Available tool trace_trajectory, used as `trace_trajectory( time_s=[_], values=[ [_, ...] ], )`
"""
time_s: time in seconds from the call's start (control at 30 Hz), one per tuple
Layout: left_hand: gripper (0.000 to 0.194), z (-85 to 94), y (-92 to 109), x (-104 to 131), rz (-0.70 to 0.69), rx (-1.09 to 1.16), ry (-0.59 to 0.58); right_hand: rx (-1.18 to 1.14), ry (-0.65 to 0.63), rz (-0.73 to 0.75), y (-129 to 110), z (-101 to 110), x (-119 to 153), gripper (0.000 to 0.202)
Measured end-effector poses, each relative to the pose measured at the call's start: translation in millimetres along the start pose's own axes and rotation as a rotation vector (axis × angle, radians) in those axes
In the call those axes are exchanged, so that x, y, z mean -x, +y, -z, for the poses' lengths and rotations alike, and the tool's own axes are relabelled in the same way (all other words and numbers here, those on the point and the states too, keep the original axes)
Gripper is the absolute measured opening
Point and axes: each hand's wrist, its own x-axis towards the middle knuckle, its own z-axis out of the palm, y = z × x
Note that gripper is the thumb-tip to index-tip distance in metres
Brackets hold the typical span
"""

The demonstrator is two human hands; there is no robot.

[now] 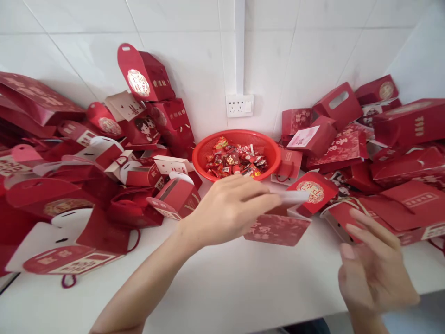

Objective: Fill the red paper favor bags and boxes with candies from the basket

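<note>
My left hand [236, 208] is closed on the upper edge of a red gift box [278, 230] with a paler red pattern on its front. The fingers lie along a white inner flap, and the box's top stands at least partly open. Its inside is mostly hidden. To the right, apart from that box, my right hand [375, 264] hangs in the air with thumb and fingers spread and nothing seen between them. Nearest to it is a red box with a cord handle [342, 215]. Behind my left hand sits a red plastic basket [199, 160] holding wrapped candies [234, 160].
Red gift boxes [132, 211] crowd the white table [222, 287] on the left, some stacked against the tiled wall [181, 60]. More red boxes [337, 146] are heaped at the right. A wall socket [239, 106] is above the basket.
</note>
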Motion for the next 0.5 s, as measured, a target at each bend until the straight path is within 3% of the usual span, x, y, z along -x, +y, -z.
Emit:
trace_trajectory(
  time_s=[0.1,0.23,0.33,0.5],
  values=[
    [0.027,-7.8,8,13,0.006,0.069,-0.159,-0.110,-0.188,0.119,-19,-9,-9,0.056],
    [0.026,-11.1,13,25,0.096,0.300,-0.286,-0.125,-0.453,0.145,-28,-16,-6,0.047],
    [0.028,-6.5,15,29,0.163,0.399,-0.366,-0.158,-0.493,0.130,-27,-18,1,0.040],
    [0.039,0.6,23,29,0.201,0.362,-0.365,-0.227,-0.438,0.097,-32,-15,15,0.031]
  ],
)
